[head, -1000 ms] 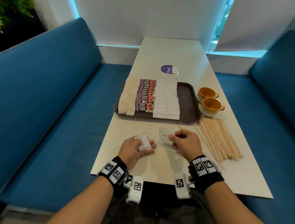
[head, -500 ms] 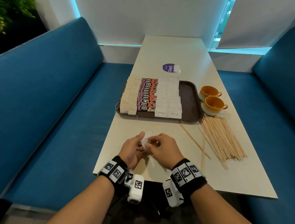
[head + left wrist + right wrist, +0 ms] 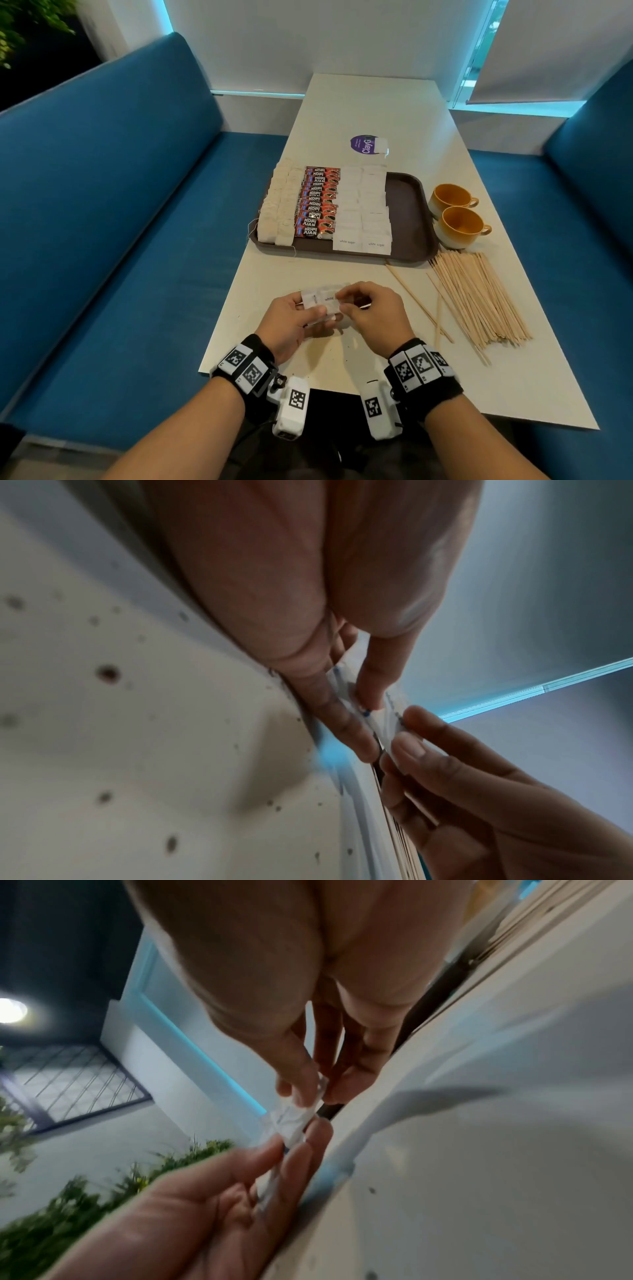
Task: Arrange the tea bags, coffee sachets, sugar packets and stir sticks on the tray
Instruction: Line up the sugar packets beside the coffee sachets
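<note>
Near the table's front edge, the left hand and the right hand together pinch thin, flat, crinkled white paper sugar packets. Behind them the brown tray with rounded corners carries neat rows of sachets. Slim wooden stir sticks lie loose by the right edge, beside two glossy yellow cups.
</note>
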Motion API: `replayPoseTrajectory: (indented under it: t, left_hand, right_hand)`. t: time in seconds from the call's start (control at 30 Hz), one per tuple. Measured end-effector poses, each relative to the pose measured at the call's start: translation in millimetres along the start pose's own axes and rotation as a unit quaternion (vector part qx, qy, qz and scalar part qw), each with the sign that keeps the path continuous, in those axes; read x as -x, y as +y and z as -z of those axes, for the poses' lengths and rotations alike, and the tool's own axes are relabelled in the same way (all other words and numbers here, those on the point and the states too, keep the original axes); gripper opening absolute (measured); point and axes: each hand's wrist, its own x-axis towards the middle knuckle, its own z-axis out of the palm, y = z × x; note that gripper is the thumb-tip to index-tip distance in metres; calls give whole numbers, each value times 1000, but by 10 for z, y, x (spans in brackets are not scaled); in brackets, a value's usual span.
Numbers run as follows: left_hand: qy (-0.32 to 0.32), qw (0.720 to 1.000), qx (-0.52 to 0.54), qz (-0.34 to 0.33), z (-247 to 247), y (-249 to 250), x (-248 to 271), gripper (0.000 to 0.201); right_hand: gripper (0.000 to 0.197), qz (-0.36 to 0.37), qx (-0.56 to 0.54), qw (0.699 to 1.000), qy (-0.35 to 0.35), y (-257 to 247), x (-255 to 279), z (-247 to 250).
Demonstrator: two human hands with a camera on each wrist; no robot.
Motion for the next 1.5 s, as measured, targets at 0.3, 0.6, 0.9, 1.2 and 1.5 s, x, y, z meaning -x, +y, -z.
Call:
replayPoseTrajectory:
  t: [0.3, 0.6, 0.9, 1.2, 1.5]
  left_hand:
    - [10, 999, 47, 10, 3, 25, -33, 31]
    - [8, 995, 93, 32, 3, 60, -38, 43]
    - [7, 994, 102, 38, 44, 34, -65, 43]
    - [-4, 994, 100, 36, 51, 38, -59, 46]
    - [-17, 997, 71, 22, 25, 22, -46, 32]
  right_hand:
    - [19, -48, -52, 997, 22, -117, -557, 522]
    - [17, -56, 22, 998, 25, -103, -1359, 551]
    - [10, -48, 173, 983, -39, -139, -1508, 369]
    - [5, -31, 247, 968, -20, -242, -1497, 351]
    - [14, -7, 96, 990, -106, -340, -753, 190]
